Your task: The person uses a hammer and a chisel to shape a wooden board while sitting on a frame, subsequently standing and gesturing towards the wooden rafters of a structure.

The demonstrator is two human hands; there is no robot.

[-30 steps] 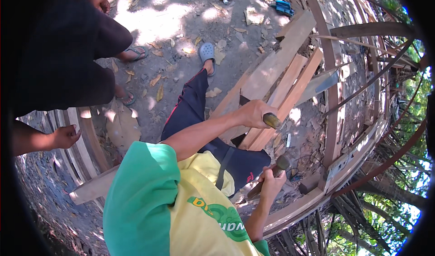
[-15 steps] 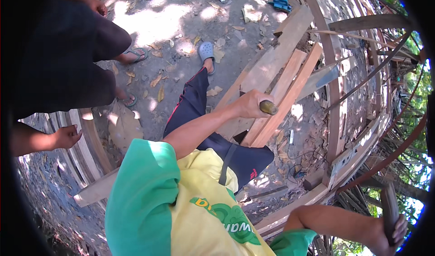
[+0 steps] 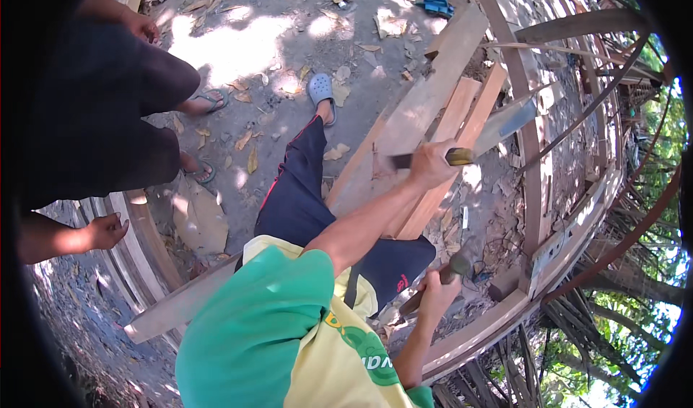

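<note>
My left hand [image 3: 432,164] is closed around the yellowish handle of a dark chisel-like tool [image 3: 404,160]. The tool lies crosswise above a pale wooden plank [image 3: 393,141]; whether its tip touches the wood is unclear. Lower right, beside my dark-clad leg, my right hand [image 3: 438,291] grips a dark wooden mallet-like tool [image 3: 454,267], its upper end blurred. Two narrower reddish boards [image 3: 482,97] lie alongside the pale plank, just beyond my left hand.
Another person [image 3: 101,105] is at the left, hands [image 3: 108,231] apart from mine. More timber [image 3: 155,314] lies lower left. A long curved timber frame [image 3: 527,191] and thin bent strips [image 3: 642,224] run along the right. A blue tool [image 3: 437,5] lies on the leaf-strewn ground.
My left hand has shifted up and right, turning its tool more sideways. My right hand swung far out to the right half a second ago and is now back beside my leg.
</note>
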